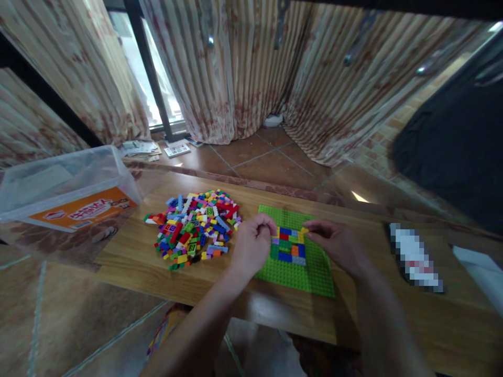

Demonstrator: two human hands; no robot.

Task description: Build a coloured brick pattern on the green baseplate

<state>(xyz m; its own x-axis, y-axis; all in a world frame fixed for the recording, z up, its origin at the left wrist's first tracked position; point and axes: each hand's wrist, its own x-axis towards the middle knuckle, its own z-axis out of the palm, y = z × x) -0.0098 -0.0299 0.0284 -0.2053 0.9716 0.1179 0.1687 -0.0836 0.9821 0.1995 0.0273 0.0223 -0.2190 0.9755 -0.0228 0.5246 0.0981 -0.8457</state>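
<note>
A green baseplate (314,280) lies on the wooden table, bearing a block of blue, red, green, orange, purple, yellow and grey toy bricks (288,247). My left hand (254,246) is closed at the left side of these bricks, fingertips curled in. What it holds, if anything, is hidden. From the right, my right hand (336,242) pinches a small yellow brick (304,231) between thumb and finger, at the upper right corner of the block. Left of my left hand spreads a pile of loose, mixed-colour bricks (200,225).
A clear plastic bin (129,178) with an orange label stands at the table's left end. On the right lie a blurred-out item (416,259) and a white sheet (477,272). Beyond the table are papers (139,149) on the floor and striped curtains (236,68).
</note>
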